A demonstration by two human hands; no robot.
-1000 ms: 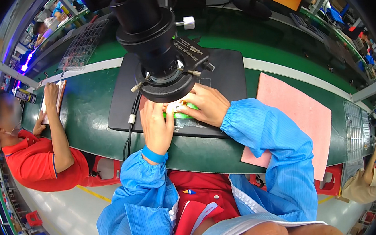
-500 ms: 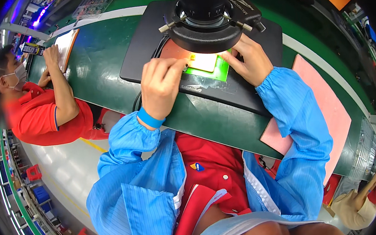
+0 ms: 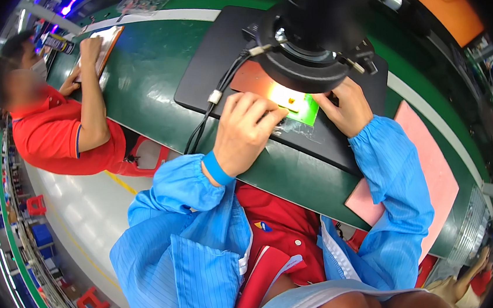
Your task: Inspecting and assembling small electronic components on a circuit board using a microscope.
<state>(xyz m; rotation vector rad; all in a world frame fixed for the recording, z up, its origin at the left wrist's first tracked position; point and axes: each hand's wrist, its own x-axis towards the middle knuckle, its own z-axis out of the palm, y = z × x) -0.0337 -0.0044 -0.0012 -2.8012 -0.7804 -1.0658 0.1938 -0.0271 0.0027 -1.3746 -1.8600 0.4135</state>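
Under the black microscope [image 3: 303, 61] lies a bright green board [image 3: 309, 117], with a strongly lit yellow-white piece [image 3: 281, 96] on it that bears a small brown spot. My left hand [image 3: 246, 132], with a blue band at the wrist, is in a pinch at the near left edge of the lit piece. Whatever sits between its fingertips is too small to name. At the board's right edge, my right hand [image 3: 348, 108] grips it with thumb and fingers; the fingertips are partly hidden below the ring light [image 3: 304, 78].
The black microscope base [image 3: 204, 69] stands on a green-topped bench [image 3: 142, 98]. Black cables [image 3: 210, 107] run down left of it. A pink mat [image 3: 429, 167] lies at right. At far left a person in red [image 3: 62, 123] holds an orange-edged board [image 3: 109, 48].
The whole view has shifted, so the microscope appears farther right. My left hand has moved from the lit piece's left side to its near edge. My right hand stays at the board's right edge.
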